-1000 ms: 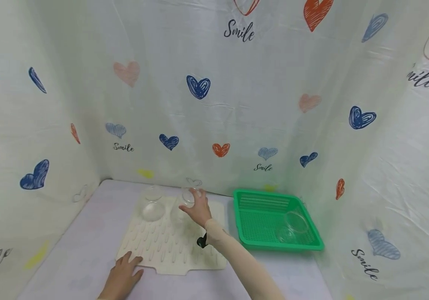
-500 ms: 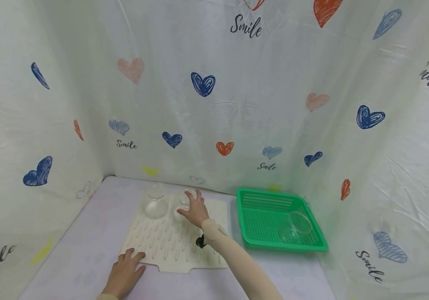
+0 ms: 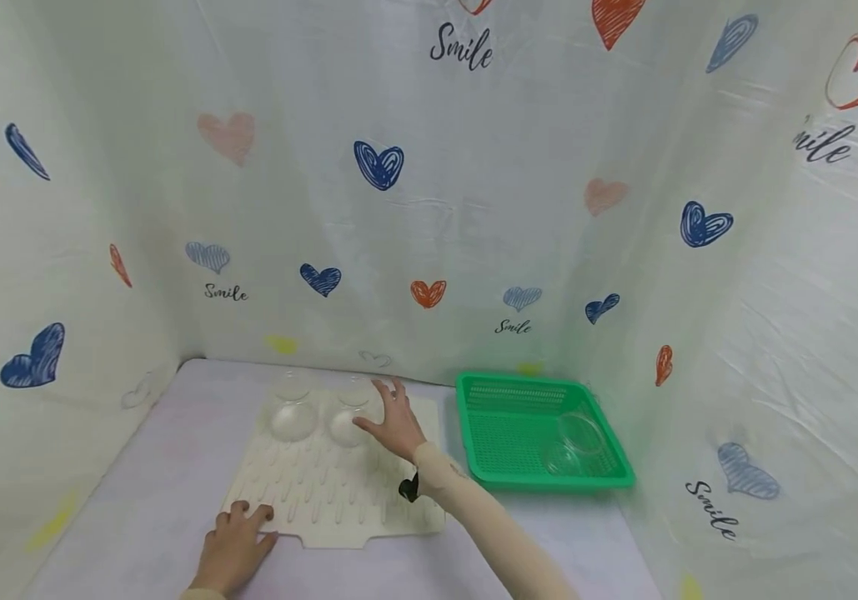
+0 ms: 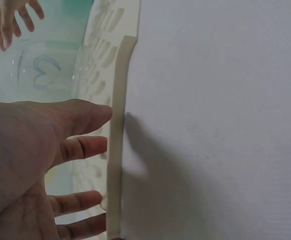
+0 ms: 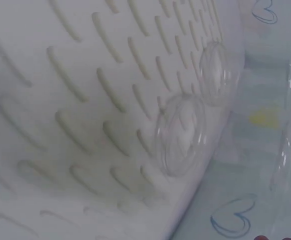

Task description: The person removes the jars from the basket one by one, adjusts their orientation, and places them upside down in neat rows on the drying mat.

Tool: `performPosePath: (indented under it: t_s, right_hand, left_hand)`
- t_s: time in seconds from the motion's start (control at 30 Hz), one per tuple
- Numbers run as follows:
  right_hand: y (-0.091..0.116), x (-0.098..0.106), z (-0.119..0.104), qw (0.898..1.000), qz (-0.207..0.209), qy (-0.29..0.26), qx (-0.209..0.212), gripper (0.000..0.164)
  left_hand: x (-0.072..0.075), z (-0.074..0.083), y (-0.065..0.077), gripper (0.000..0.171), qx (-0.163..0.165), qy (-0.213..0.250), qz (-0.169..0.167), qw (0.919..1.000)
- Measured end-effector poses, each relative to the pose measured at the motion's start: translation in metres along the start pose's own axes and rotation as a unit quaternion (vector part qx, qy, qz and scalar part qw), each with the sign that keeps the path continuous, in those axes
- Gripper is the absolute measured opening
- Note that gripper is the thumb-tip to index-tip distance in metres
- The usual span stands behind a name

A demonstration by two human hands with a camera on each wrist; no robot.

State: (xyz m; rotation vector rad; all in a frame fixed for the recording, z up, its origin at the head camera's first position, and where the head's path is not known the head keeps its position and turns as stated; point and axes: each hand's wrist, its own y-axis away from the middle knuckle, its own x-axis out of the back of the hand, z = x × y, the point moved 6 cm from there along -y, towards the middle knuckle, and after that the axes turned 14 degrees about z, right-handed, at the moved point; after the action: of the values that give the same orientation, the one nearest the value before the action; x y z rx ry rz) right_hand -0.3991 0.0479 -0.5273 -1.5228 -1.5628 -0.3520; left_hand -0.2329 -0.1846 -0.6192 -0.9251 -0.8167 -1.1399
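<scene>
at the far side of the ridged mat (image 3: 312, 500), my spread right hand (image 3: 396, 423) is just beside the right-hand clear cup (image 3: 342, 417), seemingly the placing step, calling for a careful withdrawal, while my left hand (image 3: 230, 548), fingers parted, rests at the near left edge.

The left grip (image 4: 30, 160) fills the lower left of the frame, a bare hand with fingers apart, thumb and fingertips at the rim of a cream ridged mat (image 4: 116, 165). To the right stretches the pale bench (image 4: 230, 95), a soft shadow on it. In the upper left I can see the right grip (image 4: 8, 12), fingers pointing down-frame, near a clear vessel (image 4: 28, 75). A blue heart outline (image 4: 46, 74) shows there, and some blurred green (image 4: 78, 7) at the top edge.
</scene>
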Motion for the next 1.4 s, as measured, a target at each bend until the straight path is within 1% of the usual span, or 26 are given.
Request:
performPosePath:
  t_s: [0.1,0.2,0.33,0.37,0.43,0.53,0.6,0.63,0.7,0.77,0.83,0.9,0.93,1.0,1.1,1.2,1.33,1.4]
  right_hand:
    - [0.0,0.027,0.009,1.0,0.025,-0.004,0.007,0.078]
    - [0.001,0.057,0.029,0.998,0.054,-0.012,0.003,0.075]
    - [0.004,0.102,0.064,0.995,0.083,-0.036,-0.034,0.07]
    - [0.006,0.113,0.074,0.994,0.084,-0.042,-0.049,0.07]
    - [0.009,0.136,0.093,0.993,0.083,-0.038,-0.077,0.072]
    - [0.015,0.17,0.125,0.991,0.078,0.009,-0.11,0.077]
    - [0.021,0.192,0.15,0.986,0.091,0.07,-0.119,0.08]
    - [0.024,0.203,0.162,0.982,0.101,0.094,-0.127,0.081]
    - [0.034,0.222,0.187,0.97,0.121,0.147,-0.15,0.084]
    - [0.048,0.235,0.212,0.957,0.129,0.184,-0.186,0.088]
    - [0.063,0.243,0.234,0.946,0.121,0.194,-0.231,0.094]
    - [0.077,0.246,0.251,0.938,0.108,0.194,-0.265,0.099]
    - [0.083,0.246,0.257,0.936,0.103,0.188,-0.279,0.102]
    - [0.089,0.243,0.264,0.935,0.098,0.17,-0.294,0.105]
    - [0.093,0.238,0.27,0.937,0.11,0.145,-0.299,0.107]
    - [0.092,0.237,0.271,0.938,0.135,0.13,-0.29,0.109]
    - [0.088,0.236,0.268,0.941,0.147,0.124,-0.278,0.108]
    - [0.084,0.234,0.264,0.944,0.15,0.118,-0.269,0.106]
  left_hand:
    - [0.003,0.0,-0.003,0.029,-0.002,0.002,0.0,1.0]
    - [0.004,0.0,-0.005,0.029,0.003,-0.003,-0.011,0.9999]
    - [0.002,-0.001,-0.004,0.032,0.021,-0.008,-0.031,0.9993]
    - [0.002,-0.001,-0.004,0.033,0.026,-0.007,-0.037,0.999]
    - [0.001,-0.001,-0.003,0.032,0.031,-0.005,-0.043,0.9986]
    - [-0.001,-0.001,-0.002,0.034,0.039,-0.003,-0.059,0.9975]
    - [-0.004,0.0,-0.003,0.034,0.042,-0.004,-0.071,0.9966]
    - [-0.006,0.0,-0.003,0.035,0.045,-0.006,-0.076,0.9961]
    - [-0.007,0.001,-0.005,0.035,0.046,-0.01,-0.084,0.9953]
    - [-0.009,0.002,-0.007,0.036,0.047,-0.014,-0.091,0.9947]
    - [-0.01,0.003,-0.009,0.036,0.045,-0.017,-0.095,0.9943]
    - [-0.011,0.005,-0.01,0.037,0.043,-0.02,-0.099,0.9939]
    - [-0.011,0.006,-0.01,0.037,0.042,-0.022,-0.101,0.9938]
    - [-0.01,0.005,-0.01,0.036,0.043,-0.021,-0.101,0.9938]
    - [-0.008,0.005,-0.009,0.034,0.04,-0.02,-0.094,0.9946]
    - [-0.006,0.007,-0.008,0.033,0.033,-0.018,-0.083,0.9959]
    - [-0.004,0.009,-0.006,0.032,0.026,-0.014,-0.07,0.9971]
    - [-0.003,0.009,-0.006,0.032,0.027,-0.012,-0.069,0.9972]
